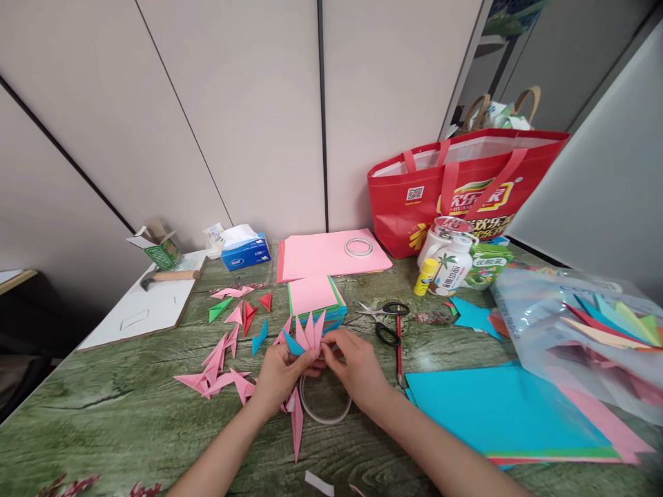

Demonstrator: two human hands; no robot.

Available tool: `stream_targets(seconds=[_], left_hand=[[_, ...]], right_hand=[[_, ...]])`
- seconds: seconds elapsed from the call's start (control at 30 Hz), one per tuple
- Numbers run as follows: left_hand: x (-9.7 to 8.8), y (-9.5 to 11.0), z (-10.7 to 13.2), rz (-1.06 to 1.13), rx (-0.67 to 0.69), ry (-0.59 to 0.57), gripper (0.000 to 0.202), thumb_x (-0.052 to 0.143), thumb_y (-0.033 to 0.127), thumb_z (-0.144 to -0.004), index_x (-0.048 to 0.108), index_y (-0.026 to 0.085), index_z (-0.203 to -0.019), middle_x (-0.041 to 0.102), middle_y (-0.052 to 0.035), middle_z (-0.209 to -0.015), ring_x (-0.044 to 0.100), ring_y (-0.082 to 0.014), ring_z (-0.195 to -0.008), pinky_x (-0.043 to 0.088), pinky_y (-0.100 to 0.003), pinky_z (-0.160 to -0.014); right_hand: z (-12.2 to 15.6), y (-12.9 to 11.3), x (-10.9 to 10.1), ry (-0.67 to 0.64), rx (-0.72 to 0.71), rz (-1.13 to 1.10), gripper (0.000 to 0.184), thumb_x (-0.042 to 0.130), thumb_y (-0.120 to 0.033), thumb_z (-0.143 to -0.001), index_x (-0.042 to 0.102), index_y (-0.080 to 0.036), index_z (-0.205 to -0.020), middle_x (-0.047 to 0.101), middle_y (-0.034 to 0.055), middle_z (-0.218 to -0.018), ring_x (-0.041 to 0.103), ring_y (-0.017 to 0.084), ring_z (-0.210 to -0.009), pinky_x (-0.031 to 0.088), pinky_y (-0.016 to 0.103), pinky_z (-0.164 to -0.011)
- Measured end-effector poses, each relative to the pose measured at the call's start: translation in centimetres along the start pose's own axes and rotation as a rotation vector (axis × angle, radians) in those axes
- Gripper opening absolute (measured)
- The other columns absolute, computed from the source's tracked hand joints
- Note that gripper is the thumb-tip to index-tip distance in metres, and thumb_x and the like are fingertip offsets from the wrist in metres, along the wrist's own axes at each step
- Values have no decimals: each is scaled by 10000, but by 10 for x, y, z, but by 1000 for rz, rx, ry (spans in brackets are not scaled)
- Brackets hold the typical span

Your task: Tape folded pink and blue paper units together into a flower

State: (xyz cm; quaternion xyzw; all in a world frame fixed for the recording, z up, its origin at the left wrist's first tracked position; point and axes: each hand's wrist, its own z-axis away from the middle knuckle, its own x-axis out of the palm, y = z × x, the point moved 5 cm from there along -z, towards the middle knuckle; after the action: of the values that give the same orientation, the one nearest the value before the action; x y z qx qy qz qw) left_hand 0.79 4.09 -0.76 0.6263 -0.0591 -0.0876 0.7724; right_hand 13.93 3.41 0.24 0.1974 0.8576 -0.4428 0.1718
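Note:
Between my two hands is a fan of folded paper pieces (311,333), mostly pink with a blue one at its left side. My left hand (284,373) is closed round the lower left of the fan. The fingertips of my right hand (356,362) pinch its right side; exactly what they press on is hidden. Under the hands lies a roll of double-sided tape (326,420). A long pink folded piece (297,421) points down beside the left wrist. Loose pink folded pieces (212,369) are scattered left of my hands, with a blue piece (260,337) closer in.
Behind the hands sits a stack of square paper (312,293). Black scissors (386,321) and a red pencil (399,352) lie to the right, near blue sheets (497,407). Farther back stand a glue stick (425,277), a red bag (404,207) and a tissue box (246,254). A hammer (170,275) rests on a white board.

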Motion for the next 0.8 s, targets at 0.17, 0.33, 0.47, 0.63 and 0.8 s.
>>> stream_targets(seconds=[0.17, 0.33, 0.47, 0.63, 0.8], left_hand=[[-2, 0, -1, 55, -5, 8, 315, 724, 393, -603, 705, 92, -694, 723, -102, -662, 684, -226, -637, 565, -326, -628], [-2, 3, 0, 45, -1, 4, 329, 737, 397, -579, 712, 88, -688, 726, -122, -699, 683, -227, -638, 565, -325, -622], [0, 5, 1, 36, -6, 9, 342, 745, 417, -553, 710, 92, -652, 722, -119, -663, 678, -225, -613, 561, -330, -613], [0, 8, 1, 31, 13, 32, 300, 765, 388, -526, 697, 104, -595, 706, -95, -583, 663, -205, -542, 547, -296, -552], [-1, 10, 1, 12, 40, 57, 258, 774, 363, -514, 685, 127, -567, 684, -48, -523, 650, -198, -501, 536, -283, -507]], right_hand=[[-3, 8, 1, -62, 217, -229, 55, 549, -174, -744, 596, -167, -771, 638, 38, -748, 596, 153, -670, 488, 247, -584], [-5, 16, 4, -68, 406, -400, 52, 611, -209, -685, 601, -158, -689, 646, 29, -700, 601, 154, -649, 498, 262, -618], [-4, 17, 4, -66, 411, -388, 61, 621, -216, -672, 609, -157, -685, 651, 34, -692, 600, 159, -649, 499, 269, -619], [-3, 15, 3, -63, 390, -324, 77, 617, -225, -677, 607, -153, -705, 647, 46, -712, 603, 165, -641, 502, 269, -596], [-2, 13, 3, -50, 312, -228, 26, 562, -167, -705, 587, -163, -707, 610, 38, -699, 576, 151, -626, 487, 244, -553]])
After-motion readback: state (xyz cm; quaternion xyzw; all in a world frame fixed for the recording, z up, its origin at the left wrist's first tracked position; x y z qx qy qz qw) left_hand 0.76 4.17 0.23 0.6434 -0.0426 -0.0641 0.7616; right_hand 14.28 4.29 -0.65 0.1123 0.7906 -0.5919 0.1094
